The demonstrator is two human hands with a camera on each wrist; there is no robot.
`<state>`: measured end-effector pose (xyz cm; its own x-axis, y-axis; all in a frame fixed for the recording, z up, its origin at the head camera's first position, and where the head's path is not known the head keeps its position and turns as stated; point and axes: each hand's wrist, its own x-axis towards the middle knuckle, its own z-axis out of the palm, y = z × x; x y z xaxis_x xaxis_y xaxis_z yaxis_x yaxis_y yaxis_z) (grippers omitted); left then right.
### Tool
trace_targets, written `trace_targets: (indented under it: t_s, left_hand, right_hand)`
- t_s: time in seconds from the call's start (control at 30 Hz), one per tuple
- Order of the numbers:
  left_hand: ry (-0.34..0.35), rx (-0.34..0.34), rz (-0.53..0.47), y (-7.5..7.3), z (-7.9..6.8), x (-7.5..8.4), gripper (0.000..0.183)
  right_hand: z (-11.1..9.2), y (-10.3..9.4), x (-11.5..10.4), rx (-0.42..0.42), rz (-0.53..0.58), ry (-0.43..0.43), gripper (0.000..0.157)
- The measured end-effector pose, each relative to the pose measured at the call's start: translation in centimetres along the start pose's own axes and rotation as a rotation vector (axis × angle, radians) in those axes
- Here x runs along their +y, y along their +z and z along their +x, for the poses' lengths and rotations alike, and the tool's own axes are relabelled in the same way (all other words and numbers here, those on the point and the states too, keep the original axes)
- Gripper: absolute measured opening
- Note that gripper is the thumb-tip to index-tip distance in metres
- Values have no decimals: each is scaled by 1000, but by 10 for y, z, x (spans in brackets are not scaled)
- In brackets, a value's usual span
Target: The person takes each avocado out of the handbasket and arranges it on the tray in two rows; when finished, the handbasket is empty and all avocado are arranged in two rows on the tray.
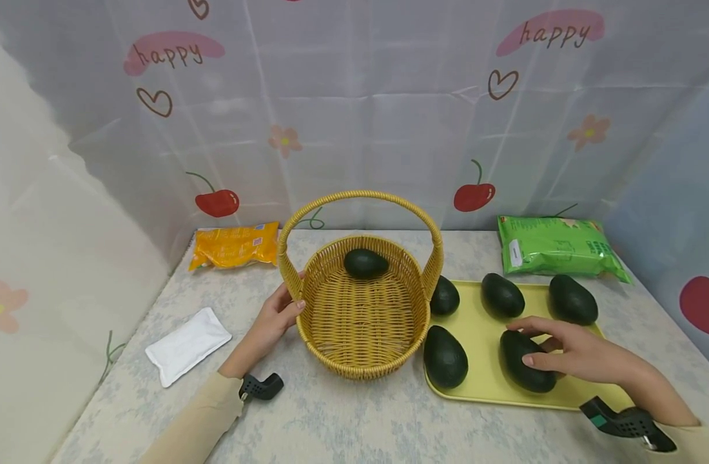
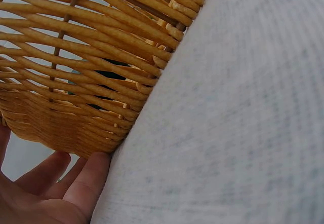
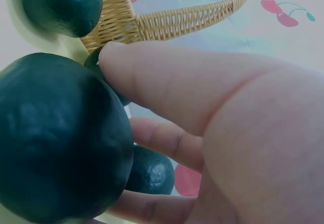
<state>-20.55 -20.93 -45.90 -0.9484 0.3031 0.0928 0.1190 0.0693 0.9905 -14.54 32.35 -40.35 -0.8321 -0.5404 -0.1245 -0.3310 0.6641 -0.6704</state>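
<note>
A yellow wicker basket (image 1: pixel 363 372) with a tall arched handle stands in the middle of the table. One dark green avocado (image 1: pixel 366 263) lies inside it, against the far wall. My left hand (image 1: pixel 271 320) holds the basket at its left side, thumb on the rim; in the left wrist view its fingertips (image 2: pixel 93 165) touch the woven wall low down. My right hand (image 1: pixel 569 351) grips an avocado (image 1: pixel 525 370) on the yellow tray (image 1: pixel 476 386), with the thumb on the near side and fingers over the far side. That avocado (image 3: pixel 61 138) looms large in the right wrist view.
Several other avocados, such as the front-left one (image 1: pixel 445 357), lie on the tray, whose left edge meets the basket. A green packet (image 1: pixel 557 246) lies behind the tray, an orange packet (image 1: pixel 235 246) at back left, a white pouch (image 1: pixel 188 347) at left.
</note>
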Motion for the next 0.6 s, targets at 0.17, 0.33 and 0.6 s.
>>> trace_targets:
  t_s: [0.17,0.33,0.6]
  left_hand:
    - [-4,6,0,0,1,0,65]
    - [-9,12,17,0,1,0,65]
    - [-14,10,9,0,1,0,65]
  right_hand:
    - [-1,-2,-2,-42,90,50,54]
    - [-1,-4,-3,-66,159,80,56]
    - [-2,-4,0,-77,201,79,58]
